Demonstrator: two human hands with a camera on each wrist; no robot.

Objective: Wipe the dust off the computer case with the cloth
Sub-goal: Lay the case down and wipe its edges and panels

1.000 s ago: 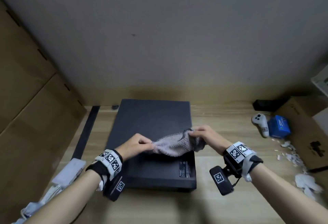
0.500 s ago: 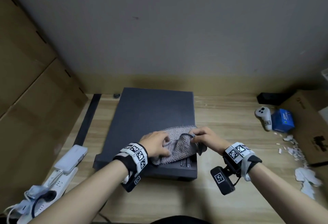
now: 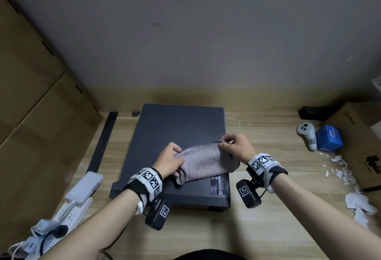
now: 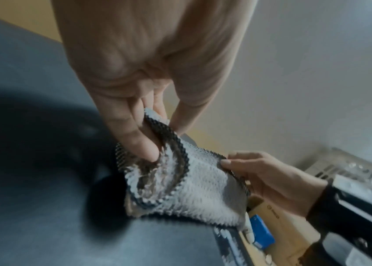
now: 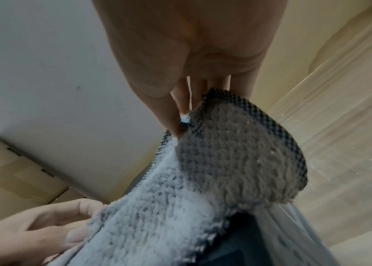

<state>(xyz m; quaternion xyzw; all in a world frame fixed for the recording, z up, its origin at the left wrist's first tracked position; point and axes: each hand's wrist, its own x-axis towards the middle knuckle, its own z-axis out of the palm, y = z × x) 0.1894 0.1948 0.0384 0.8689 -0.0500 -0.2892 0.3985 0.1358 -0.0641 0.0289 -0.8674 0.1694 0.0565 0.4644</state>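
The dark grey computer case (image 3: 177, 132) lies flat on the wooden floor, its label near the front right corner. A fluffy grey cloth (image 3: 204, 160) with a dark stitched edge hangs just above the case's front half, stretched between both hands. My left hand (image 3: 171, 159) pinches its left edge. My right hand (image 3: 233, 146) pinches the far right corner. The left wrist view shows fingers and thumb pinched on the cloth (image 4: 180, 181). In the right wrist view the cloth (image 5: 180, 194) folds over below the pinching fingers, above the case (image 5: 237, 243).
Cardboard boxes (image 3: 37, 115) line the left side, with a power strip and white adapter (image 3: 84, 185) in front. On the right lie a white controller (image 3: 307, 134), a blue box (image 3: 328, 137), a cardboard box (image 3: 358, 136) and torn paper scraps (image 3: 358, 202).
Half a second ago the cloth lay on the case under the left hand. Both hands now lift it by its edges and spread it wider.
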